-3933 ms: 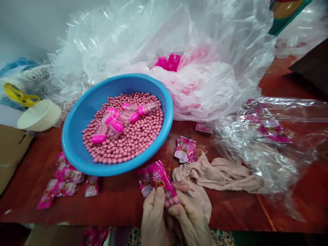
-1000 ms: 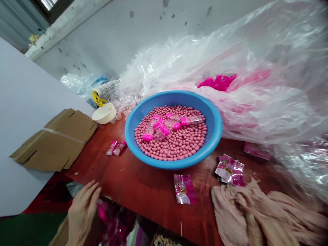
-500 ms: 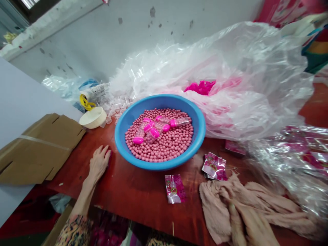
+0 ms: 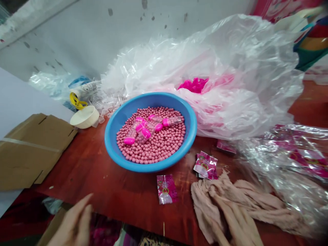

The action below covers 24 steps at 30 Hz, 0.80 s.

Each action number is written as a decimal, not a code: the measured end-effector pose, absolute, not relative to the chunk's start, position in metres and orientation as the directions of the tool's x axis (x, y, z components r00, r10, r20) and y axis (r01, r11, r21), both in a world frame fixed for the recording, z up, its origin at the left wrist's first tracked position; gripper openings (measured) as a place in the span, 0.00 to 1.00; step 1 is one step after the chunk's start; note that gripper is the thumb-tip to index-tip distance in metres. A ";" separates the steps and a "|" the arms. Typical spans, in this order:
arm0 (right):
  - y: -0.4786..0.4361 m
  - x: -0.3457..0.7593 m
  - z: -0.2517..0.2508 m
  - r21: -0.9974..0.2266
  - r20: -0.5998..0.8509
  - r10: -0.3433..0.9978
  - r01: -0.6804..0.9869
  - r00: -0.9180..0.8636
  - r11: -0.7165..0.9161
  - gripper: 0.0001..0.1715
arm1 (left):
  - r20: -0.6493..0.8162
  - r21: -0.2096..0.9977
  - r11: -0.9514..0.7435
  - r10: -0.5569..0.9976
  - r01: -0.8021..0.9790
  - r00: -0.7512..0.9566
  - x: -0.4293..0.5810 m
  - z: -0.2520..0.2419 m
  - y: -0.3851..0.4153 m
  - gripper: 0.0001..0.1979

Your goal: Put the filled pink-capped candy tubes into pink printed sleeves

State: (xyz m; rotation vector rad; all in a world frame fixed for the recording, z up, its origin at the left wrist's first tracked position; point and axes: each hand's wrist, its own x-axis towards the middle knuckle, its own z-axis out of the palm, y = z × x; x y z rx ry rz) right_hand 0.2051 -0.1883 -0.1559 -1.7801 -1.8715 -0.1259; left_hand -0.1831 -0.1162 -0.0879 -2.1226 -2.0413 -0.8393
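My left hand (image 4: 73, 223), blurred, hangs at the lower left by the table's front edge. Its fingers stretch out, with nothing seen in them. My right hand (image 4: 239, 223) is at the bottom edge, on a crumpled beige cloth (image 4: 207, 205); its fingers blend with the folds, so their grip is unclear. A blue basin (image 4: 151, 167) holds many small pink beads (image 4: 164, 147), with several clear tubes with bright pink caps (image 4: 129, 140) lying on top. Pink printed sachets (image 4: 166, 189) lie in front of the basin and to its right (image 4: 205, 165).
Behind the basin spreads a large clear plastic bag (image 4: 246, 54) with bright pink pieces (image 4: 194, 84). Shiny wrappers (image 4: 276, 171) pile up at right. On the left are a flattened cardboard box (image 4: 33, 150), a cream bowl (image 4: 85, 118) and a yellow tape roll (image 4: 77, 100).
My left hand has lifted off the table left of the basin and drawn back toward the lower left. The view has shifted slightly; my right hand stays at the cloth.
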 end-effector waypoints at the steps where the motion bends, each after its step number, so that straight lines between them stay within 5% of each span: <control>1: -0.189 0.205 -0.159 -0.303 0.465 0.885 0.940 0.003 0.156 0.19 | 0.442 0.357 -0.193 0.897 0.914 0.017 -0.150 -0.087 -0.118 0.19; 4: -0.189 0.202 -0.164 -0.316 0.566 0.824 0.926 0.011 0.204 0.14 | 0.471 0.463 -0.527 0.827 0.713 0.305 -0.052 -0.090 -0.118 0.21; 7: -0.187 0.200 -0.164 -0.290 0.614 0.789 0.935 0.017 0.205 0.14 | 0.428 0.391 -0.775 0.631 0.496 0.647 0.021 -0.097 -0.115 0.24; 9: -0.185 0.201 -0.161 -0.294 0.608 0.794 0.933 0.015 0.208 0.14 | 0.375 0.371 -0.789 0.610 0.490 0.698 0.051 -0.104 -0.112 0.20; 17: -0.173 0.201 -0.144 -0.464 0.576 0.794 0.877 0.196 0.121 0.14 | 0.361 0.524 -0.692 0.709 0.497 0.606 0.076 -0.131 -0.108 0.06; 21: -0.172 0.197 -0.135 -0.596 0.504 0.807 0.800 0.309 0.066 0.12 | 0.374 0.646 -0.594 0.793 0.479 0.480 0.064 -0.115 -0.111 0.17; 24: -0.170 0.185 -0.121 -0.542 0.526 0.756 0.839 0.389 -0.054 0.14 | 0.351 0.746 -0.456 0.889 0.485 0.295 0.036 -0.097 -0.111 0.18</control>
